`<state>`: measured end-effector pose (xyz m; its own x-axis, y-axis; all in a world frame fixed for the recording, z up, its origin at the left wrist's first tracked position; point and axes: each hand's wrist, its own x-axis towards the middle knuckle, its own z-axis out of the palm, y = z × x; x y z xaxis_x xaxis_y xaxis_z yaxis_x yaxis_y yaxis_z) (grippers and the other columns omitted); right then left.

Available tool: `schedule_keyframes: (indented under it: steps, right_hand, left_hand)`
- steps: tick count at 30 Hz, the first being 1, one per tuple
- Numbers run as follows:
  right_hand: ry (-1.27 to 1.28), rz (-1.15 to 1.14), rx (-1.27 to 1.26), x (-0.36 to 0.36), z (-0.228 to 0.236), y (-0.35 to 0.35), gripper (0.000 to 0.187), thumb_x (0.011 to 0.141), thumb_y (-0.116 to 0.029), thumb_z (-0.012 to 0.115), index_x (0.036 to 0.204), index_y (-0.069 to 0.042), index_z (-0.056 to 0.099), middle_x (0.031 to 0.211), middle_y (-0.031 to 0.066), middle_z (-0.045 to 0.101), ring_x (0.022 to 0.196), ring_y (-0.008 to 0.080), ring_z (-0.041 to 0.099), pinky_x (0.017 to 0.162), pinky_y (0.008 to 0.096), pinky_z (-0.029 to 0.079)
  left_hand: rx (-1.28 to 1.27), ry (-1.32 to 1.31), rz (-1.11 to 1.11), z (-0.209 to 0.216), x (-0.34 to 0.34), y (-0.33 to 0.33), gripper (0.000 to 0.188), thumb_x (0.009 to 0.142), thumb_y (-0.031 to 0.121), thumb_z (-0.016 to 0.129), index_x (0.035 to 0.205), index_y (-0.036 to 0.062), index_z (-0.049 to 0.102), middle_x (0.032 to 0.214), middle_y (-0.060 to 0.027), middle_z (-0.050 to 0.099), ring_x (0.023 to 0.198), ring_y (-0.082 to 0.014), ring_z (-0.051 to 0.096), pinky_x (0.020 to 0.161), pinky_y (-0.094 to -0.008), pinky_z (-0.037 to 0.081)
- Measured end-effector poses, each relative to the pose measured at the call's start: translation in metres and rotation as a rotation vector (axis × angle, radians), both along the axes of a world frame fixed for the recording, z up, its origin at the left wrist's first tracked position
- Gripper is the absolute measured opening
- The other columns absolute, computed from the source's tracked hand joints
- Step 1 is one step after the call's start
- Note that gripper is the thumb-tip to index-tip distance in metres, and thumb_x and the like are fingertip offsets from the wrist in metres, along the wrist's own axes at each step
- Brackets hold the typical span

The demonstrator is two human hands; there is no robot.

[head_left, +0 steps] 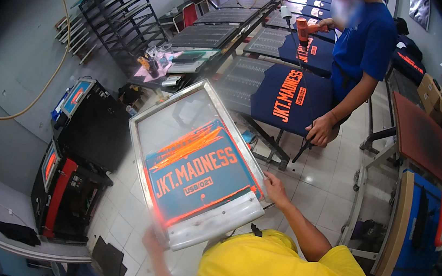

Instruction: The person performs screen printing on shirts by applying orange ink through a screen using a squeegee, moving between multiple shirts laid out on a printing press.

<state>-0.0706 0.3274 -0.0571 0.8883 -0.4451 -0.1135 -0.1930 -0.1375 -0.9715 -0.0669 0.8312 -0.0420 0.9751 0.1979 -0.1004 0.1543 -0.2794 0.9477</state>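
One silver-framed rectangular mesh screen (196,160): likely rigid, mesh fragile; grip metal rim (238,141). Right hand (276,190) fingers clamped there; left hand (153,242) blurred, can't tell.

Black rack (116,17), red chair (190,14), brown cardboard box (431,98)

Screen-print wkshp: alum.-look framed mesh screen (196,160) w/ orange ink (184,147), rows of print pallets (205,35) w/ navy garments (266,102), heat gun (302,27), blk metal rack (106,21).
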Motion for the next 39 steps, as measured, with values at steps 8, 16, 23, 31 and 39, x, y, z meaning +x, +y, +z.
schedule_keyframes:
  steps: [8, 16, 23, 31, 39]
  right_hand:
    - [0.017, 0.014, -0.039, 0.000, -0.002, -0.004, 0.037, 0.097, -0.022, 0.051, 0.128, -0.003, 0.059, 0.112, 0.0152, 0.068, 0.102, 0.0222, 0.063, 0.091, 0.0324, 0.046]
    - [0.035, 0.023, -0.035, 0.001, -0.005, -0.005, 0.038, 0.097, -0.023, 0.050, 0.128, -0.003, 0.059, 0.113, 0.0159, 0.067, 0.103, 0.0236, 0.062, 0.092, 0.0327, 0.046]
    - [0.045, 0.022, -0.043, 0.000, 0.000, -0.003, 0.038, 0.097, -0.023, 0.050, 0.129, -0.004, 0.059, 0.112, 0.0148, 0.067, 0.102, 0.0216, 0.061, 0.091, 0.0319, 0.046]
    - [0.042, 0.029, 0.008, 0.002, -0.005, -0.001, 0.038, 0.097, -0.023, 0.052, 0.129, -0.004, 0.058, 0.109, 0.0126, 0.067, 0.099, 0.0175, 0.060, 0.089, 0.0301, 0.046]
    - [0.032, 0.018, -0.030, 0.001, -0.006, 0.000, 0.038, 0.097, -0.024, 0.052, 0.129, -0.004, 0.058, 0.107, 0.0132, 0.067, 0.097, 0.0186, 0.061, 0.088, 0.0309, 0.046]
  left_hand:
    - [0.035, -0.006, 0.011, 0.015, -0.003, -0.011, 0.057, 0.102, 0.035, 0.035, 0.130, -0.0116, 0.052, 0.123, -0.0199, 0.061, 0.117, -0.0283, 0.057, 0.104, -0.0403, 0.040]
    - [0.012, -0.002, 0.030, 0.020, -0.005, -0.019, 0.057, 0.102, 0.036, 0.033, 0.130, -0.0106, 0.052, 0.122, -0.0198, 0.062, 0.116, -0.0279, 0.058, 0.103, -0.0406, 0.041]
    - [-0.007, -0.028, 0.049, 0.014, -0.005, -0.016, 0.058, 0.102, 0.037, 0.032, 0.130, -0.0101, 0.052, 0.121, -0.0202, 0.062, 0.113, -0.0285, 0.060, 0.100, -0.0414, 0.045]
    - [-0.040, -0.114, 0.145, 0.012, -0.001, -0.016, 0.034, 0.096, 0.021, 0.049, 0.115, -0.0040, 0.063, 0.101, -0.0114, 0.067, 0.088, -0.0200, 0.064, 0.078, -0.0330, 0.050]
    - [0.018, -0.231, 0.147, -0.006, 0.002, -0.007, 0.022, 0.093, 0.013, 0.056, 0.104, -0.0005, 0.070, 0.088, -0.0046, 0.069, 0.075, -0.0131, 0.064, 0.066, -0.0275, 0.051]
